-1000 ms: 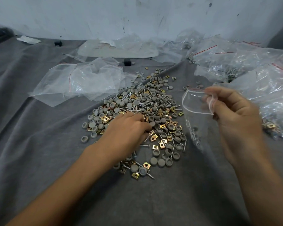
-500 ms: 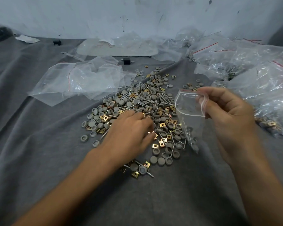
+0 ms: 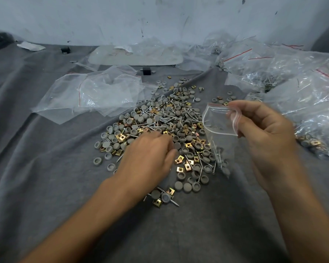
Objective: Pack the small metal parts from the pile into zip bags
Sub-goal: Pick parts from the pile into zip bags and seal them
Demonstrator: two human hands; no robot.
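scene: a person leans over a grey cloth (image 3: pixel 46 168), with both bare forearms reaching in toward the pile.
pile: the pile (image 3: pixel 160 118) of small parts lies spread thin on the cloth, probably so single pieces can be picked out. it mixes grey round caps, brass-coloured square nuts and silver screws.
left hand: the left hand (image 3: pixel 148 158) lies palm down on the near side of the pile, fingers curled into the parts, likely gathering some. the fingertips are hidden, so i cannot tell whether they pinch anything.
right hand: the right hand (image 3: pixel 264 133) hovers just right of the pile. thumb and fingers pinch the red-lined rim of the zip bag (image 3: pixel 217 122), apparently to keep its mouth gaping toward the pile.
zip bag: it hangs from that pinch and its bottom sags at the pile's right edge, holding a few bagged screws (image 3: pixel 217 158).
empty bags: flat empty bags (image 3: pixel 95 93) lie left of and beyond the pile, within reach as the supply, i judge.
filled bags: the filled bags (image 3: pixel 302 92) are heaped to the right of the pile, seemingly set aside as done.
counts: two hands; one bag held; three kinds of part. the parts in the pile are far too many to count, and the bagged screws are too blurred to count. the empty bags overlap, at least two. the filled bags cannot be told apart.
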